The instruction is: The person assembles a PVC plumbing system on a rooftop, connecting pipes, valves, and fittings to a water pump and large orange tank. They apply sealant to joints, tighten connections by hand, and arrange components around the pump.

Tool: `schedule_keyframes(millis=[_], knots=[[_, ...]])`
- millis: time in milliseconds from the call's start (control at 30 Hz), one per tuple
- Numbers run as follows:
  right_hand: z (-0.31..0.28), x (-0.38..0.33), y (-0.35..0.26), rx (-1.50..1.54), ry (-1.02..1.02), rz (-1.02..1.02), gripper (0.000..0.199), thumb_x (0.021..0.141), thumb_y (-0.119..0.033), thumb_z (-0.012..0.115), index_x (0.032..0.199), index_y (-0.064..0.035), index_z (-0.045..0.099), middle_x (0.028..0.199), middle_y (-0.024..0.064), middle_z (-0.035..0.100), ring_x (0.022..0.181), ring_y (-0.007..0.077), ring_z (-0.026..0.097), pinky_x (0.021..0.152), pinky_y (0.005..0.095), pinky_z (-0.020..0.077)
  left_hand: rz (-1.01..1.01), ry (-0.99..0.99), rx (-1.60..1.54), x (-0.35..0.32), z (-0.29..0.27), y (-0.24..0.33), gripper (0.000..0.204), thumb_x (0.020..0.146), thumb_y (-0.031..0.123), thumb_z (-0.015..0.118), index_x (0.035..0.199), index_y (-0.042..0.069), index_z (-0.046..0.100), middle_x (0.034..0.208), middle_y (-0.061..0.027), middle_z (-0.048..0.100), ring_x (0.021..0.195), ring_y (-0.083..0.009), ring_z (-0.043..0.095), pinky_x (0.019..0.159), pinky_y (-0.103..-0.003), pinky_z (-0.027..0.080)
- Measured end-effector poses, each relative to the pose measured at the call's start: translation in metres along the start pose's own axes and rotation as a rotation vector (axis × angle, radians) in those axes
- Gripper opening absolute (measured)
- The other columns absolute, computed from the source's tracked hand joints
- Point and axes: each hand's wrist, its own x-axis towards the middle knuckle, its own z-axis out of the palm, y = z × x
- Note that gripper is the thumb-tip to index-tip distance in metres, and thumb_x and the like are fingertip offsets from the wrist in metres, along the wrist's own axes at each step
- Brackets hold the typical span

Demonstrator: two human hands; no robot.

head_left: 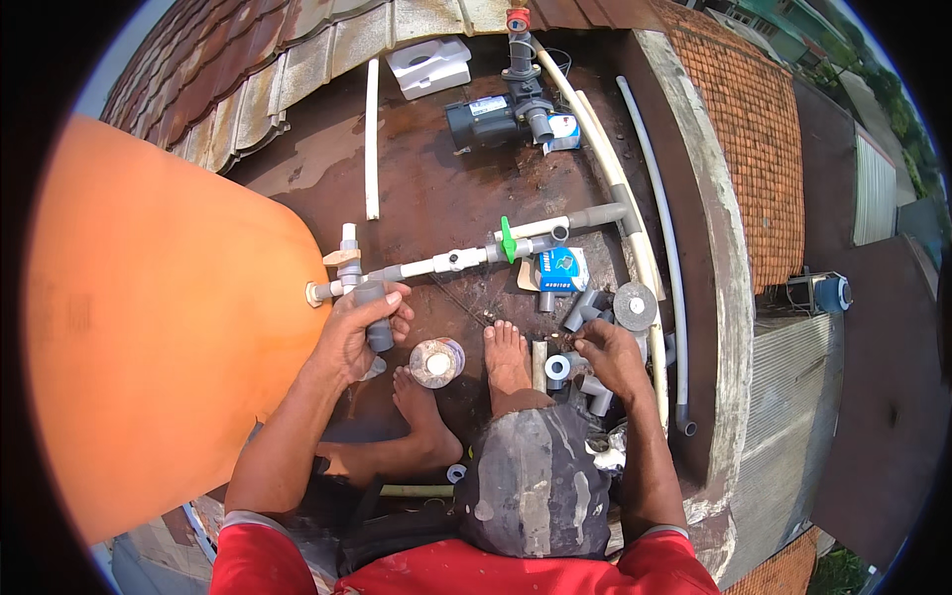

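left hand (pixel 359 327): closed around grey pipe fitting (pixel 375 315) | right hand (pixel 612 354): fingers curled on loose fittings (pixel 595 389)

My left hand (pixel 359 332) grips a grey pipe fitting (pixel 375 315), upright under the white pipe run (pixel 436 264) leaving the orange tank (pixel 149 317). My right hand (pixel 612 355) rests on loose grey fittings (pixel 591 389) lying beside my foot, fingers on them.

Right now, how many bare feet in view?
2. Left foot beside the tape roll; right foot between that roll and the grey pipe fittings. None look hidden.
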Motion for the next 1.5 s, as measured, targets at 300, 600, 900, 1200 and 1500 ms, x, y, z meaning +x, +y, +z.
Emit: schedule_keyframes(millis=[300, 600, 900, 1200, 1500], knots=[[0.059, -0.005, -0.047, 0.527, -0.414, -0.078, 0.064, 0.101, -0.020, 0.087, 0.154, 0.0015, 0.060, 0.137, 0.0145, 0.075, 0.123, 0.0207, 0.071, 0.105, 0.0378, 0.0586, -0.097, -0.056, -0.131, 0.022, 0.102, -0.142, 0.060, 0.115, 0.053, 0.066, 0.143, 0.001, 0.066, 0.134, -0.0106, 0.069, 0.119, -0.0172, 0.067, 0.104, -0.036, 0.058], [0.057, 0.035, -0.001, 0.605, -0.340, 0.101, 0.056, 0.102, -0.010, 0.082, 0.150, 0.0041, 0.058, 0.131, 0.0142, 0.074, 0.120, 0.0203, 0.071, 0.103, 0.0374, 0.0592, -0.081, -0.067, 0.084, 0.066, 0.131, -0.139, 0.062, 0.111, 0.047, 0.074, 0.142, -0.006, 0.067, 0.133, -0.0111, 0.072, 0.118, -0.0167, 0.065, 0.105, -0.035, 0.053], [0.045, 0.036, 0.024, 0.756, -0.194, 0.272, 0.050, 0.096, -0.005, 0.068, 0.143, 0.0070, 0.058, 0.124, 0.0214, 0.078, 0.115, 0.0321, 0.078, 0.105, 0.0445, 0.0602, 0.484, 0.378, 1.048, 0.219, 0.053, -0.080, 0.033, 0.107, 0.029, 0.073, 0.093, -0.001, 0.071, 0.077, -0.0116, 0.066, 0.067, -0.0256, 0.058, 0.070, -0.044, 0.050], [0.050, 0.031, 0.049, 0.737, -0.150, 0.275, 0.044, 0.095, 0.004, 0.068, 0.137, 0.0046, 0.057, 0.124, 0.0200, 0.077, 0.115, 0.0292, 0.076, 0.105, 0.0421, 0.0586, 0.142, -0.038, 1.145, 0.293, 0.031, -0.080, 0.045, 0.110, 0.037, 0.061, 0.118, -0.002, 0.081, 0.113, -0.0238, 0.081, 0.108, -0.0395, 0.075, 0.100, -0.050, 0.054], [0.046, 0.029, 0.052, 0.726, -0.103, 0.305, 0.045, 0.095, 0.004, 0.070, 0.137, 0.0040, 0.056, 0.124, 0.0184, 0.077, 0.115, 0.0273, 0.075, 0.104, 0.0408, 0.0579, 0.100, -0.224, 1.078, 0.298, 0.036, -0.084, 0.047, 0.105, 0.042, 0.075, 0.111, -0.004, 0.082, 0.099, -0.0212, 0.080, 0.089, -0.0266, 0.072, 0.086, -0.045, 0.056]])
